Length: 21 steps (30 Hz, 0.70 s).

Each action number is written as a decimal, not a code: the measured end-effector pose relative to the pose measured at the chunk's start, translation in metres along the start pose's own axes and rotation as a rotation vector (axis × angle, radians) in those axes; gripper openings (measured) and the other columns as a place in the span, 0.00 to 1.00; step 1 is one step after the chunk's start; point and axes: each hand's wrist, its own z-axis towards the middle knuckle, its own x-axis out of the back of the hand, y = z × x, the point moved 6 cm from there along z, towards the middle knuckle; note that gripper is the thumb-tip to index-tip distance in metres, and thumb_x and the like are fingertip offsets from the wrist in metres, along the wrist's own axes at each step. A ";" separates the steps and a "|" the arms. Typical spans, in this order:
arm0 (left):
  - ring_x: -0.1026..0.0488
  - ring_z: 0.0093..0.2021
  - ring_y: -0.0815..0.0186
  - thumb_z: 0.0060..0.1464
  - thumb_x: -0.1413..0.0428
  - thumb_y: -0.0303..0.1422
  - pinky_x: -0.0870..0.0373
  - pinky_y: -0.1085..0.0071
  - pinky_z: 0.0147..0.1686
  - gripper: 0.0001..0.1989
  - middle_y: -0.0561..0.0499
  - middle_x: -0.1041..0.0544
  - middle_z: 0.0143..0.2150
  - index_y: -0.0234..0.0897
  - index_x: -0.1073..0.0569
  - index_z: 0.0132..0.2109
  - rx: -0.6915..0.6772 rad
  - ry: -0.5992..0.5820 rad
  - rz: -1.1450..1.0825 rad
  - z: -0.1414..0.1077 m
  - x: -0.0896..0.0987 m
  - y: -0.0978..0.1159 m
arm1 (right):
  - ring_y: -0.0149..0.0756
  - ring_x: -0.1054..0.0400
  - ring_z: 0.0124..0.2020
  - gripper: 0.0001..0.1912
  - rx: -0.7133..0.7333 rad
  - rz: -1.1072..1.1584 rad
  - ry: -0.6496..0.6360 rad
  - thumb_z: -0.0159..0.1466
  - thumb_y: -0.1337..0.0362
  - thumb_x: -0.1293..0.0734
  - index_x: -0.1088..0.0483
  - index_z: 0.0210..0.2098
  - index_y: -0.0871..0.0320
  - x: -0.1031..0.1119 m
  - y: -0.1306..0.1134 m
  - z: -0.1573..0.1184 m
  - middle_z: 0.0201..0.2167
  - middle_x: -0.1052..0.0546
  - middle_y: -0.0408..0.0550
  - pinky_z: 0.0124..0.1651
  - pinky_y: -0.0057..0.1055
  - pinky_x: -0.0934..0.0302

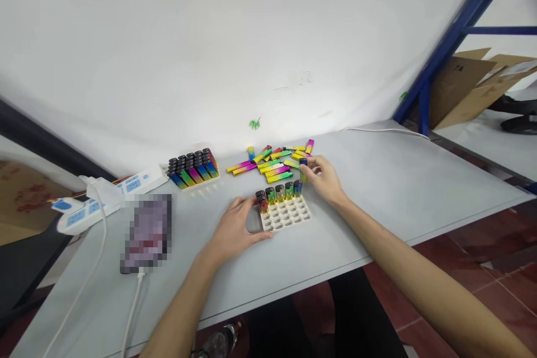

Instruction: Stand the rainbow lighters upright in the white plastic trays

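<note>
A cream lighter tray [289, 217] with rows of holes lies on the table. Several gradient-coloured lighters [280, 194] stand upright along its back row, and a red one [263, 203] fills a hole in front at the left. My left hand [237, 226] braces the tray's left side, thumb along the front corner and fingers near the back corner. Pinched upright in my right hand [323, 179] is a blue-and-yellow lighter [304, 172], just behind the tray's back right corner. Beyond the tray, a loose pile of shiny multicoloured lighters [272, 168] lies on the table.
A filled block of black-topped lighters [193, 168] stands back left. Beside it are a white power strip [138, 183] and a pixelated phone-like object [146, 234] with a white cable [133, 307]. The wall [251, 56] bounds the grey table [377, 173]; cardboard boxes [470, 84] stand at right.
</note>
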 end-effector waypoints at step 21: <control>0.34 0.57 0.50 0.46 0.35 0.52 0.33 0.53 0.56 0.40 0.43 0.29 0.54 0.40 0.36 0.61 -0.058 0.007 -0.049 -0.004 0.005 0.013 | 0.38 0.27 0.32 0.10 0.149 -0.439 -0.280 0.68 0.59 0.36 0.30 0.48 0.51 -0.043 -0.078 -0.080 0.44 0.21 0.47 0.34 0.34 0.36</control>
